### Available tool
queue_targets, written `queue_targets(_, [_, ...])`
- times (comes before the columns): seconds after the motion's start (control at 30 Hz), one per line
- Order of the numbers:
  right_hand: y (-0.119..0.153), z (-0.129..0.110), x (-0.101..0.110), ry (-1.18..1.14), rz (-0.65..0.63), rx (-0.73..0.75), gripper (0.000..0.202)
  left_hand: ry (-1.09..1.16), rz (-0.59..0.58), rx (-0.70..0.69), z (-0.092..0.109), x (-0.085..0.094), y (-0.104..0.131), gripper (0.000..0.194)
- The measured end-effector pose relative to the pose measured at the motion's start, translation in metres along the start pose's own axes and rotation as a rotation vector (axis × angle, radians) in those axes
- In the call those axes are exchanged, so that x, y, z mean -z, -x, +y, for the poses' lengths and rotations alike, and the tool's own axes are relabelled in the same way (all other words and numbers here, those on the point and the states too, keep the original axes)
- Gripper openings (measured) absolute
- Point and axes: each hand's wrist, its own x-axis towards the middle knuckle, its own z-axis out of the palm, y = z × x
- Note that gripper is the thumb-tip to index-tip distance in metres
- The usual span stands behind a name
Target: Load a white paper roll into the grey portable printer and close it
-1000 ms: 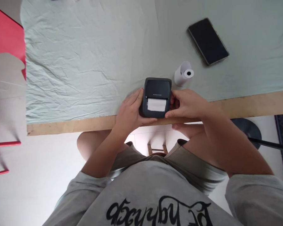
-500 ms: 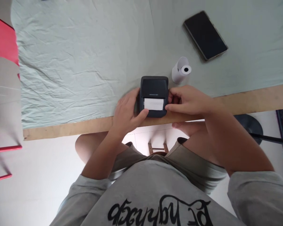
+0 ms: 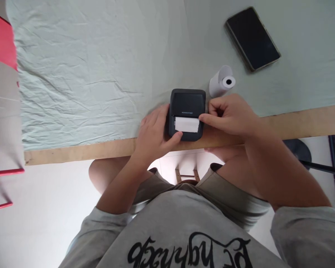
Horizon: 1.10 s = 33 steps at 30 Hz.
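A small black printer (image 3: 187, 101) lies at the cloth-covered table's near edge, with a white paper strip (image 3: 186, 124) across its front part. My left hand (image 3: 156, 130) rests against the printer's left side, thumb on its front left corner, fingers around that side. On the right, my right hand (image 3: 230, 115) is curled, its thumb tip at the right end of the paper strip; what its bent fingers hold, if anything, is hidden. Just behind that hand stands a white paper roll (image 3: 222, 82) with a loose end curling up.
A dark phone or tablet (image 3: 253, 39) in a clear case lies at the back right. The table's wooden edge (image 3: 80, 150) runs in front of me, above my legs. Red objects (image 3: 1, 41) show at the far left.
My right thumb has moved up from the printer's right side to the strip's right end. The printer, roll and dark device appear slightly further right in view.
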Motion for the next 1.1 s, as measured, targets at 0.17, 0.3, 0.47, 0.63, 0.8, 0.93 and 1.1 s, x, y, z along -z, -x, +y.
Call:
queue_targets(0.17, [0.003,-0.011,-0.008,-0.110,0.325,0.031,0.034,-0.001,-0.012,-0.001,-0.002,-0.002,0.000,0.075])
queue_targets(0.3, [-0.001,-0.020,-0.012,-0.261,0.463,0.012,0.025,-0.008,-0.008,-0.004,-0.003,-0.002,0.001,0.078])
queue_targets(0.47, [-0.008,-0.026,-0.012,-0.148,0.537,0.121,0.019,0.001,-0.022,-0.011,-0.003,0.000,0.002,0.079])
queue_targets(0.63, [-0.018,-0.032,-0.013,0.349,0.265,0.008,0.013,-0.018,-0.017,-0.002,-0.003,-0.002,0.003,0.080])
queue_targets(0.8, [-0.031,-0.028,-0.010,0.375,0.068,0.073,0.015,-0.017,-0.023,0.001,-0.002,-0.002,0.003,0.079])
queue_targets(0.93, [-0.037,-0.028,-0.008,0.474,-0.007,0.092,0.019,-0.002,-0.024,-0.002,-0.001,-0.001,0.002,0.076])
queue_targets(1.1, [-0.036,-0.043,-0.007,0.498,-0.002,0.027,0.024,-0.007,-0.021,0.004,-0.001,0.000,0.002,0.077])
